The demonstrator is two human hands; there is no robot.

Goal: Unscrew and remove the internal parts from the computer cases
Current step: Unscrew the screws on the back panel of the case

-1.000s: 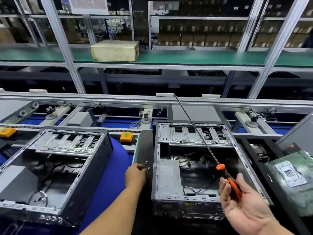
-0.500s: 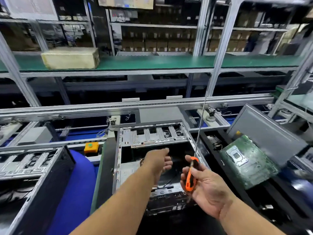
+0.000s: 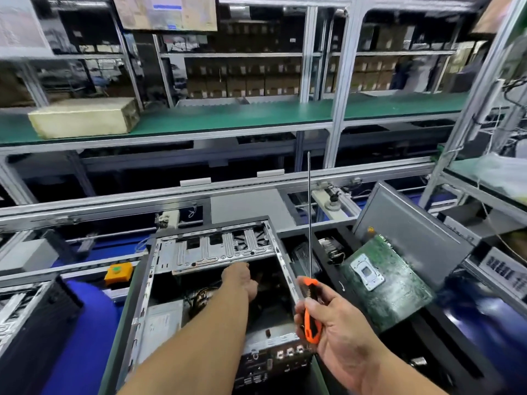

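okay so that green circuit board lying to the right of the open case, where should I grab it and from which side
Probably by the bare near-left edge of the green circuit board, coming from the left beside the open case. It lies tilted against a grey panel behind it, so that edge is free; a thin edge pinch avoids the silver socket.

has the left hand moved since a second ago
Yes. The left hand has gone from the outer left wall of the open computer case across and into its interior, reaching toward the far drive bracket.
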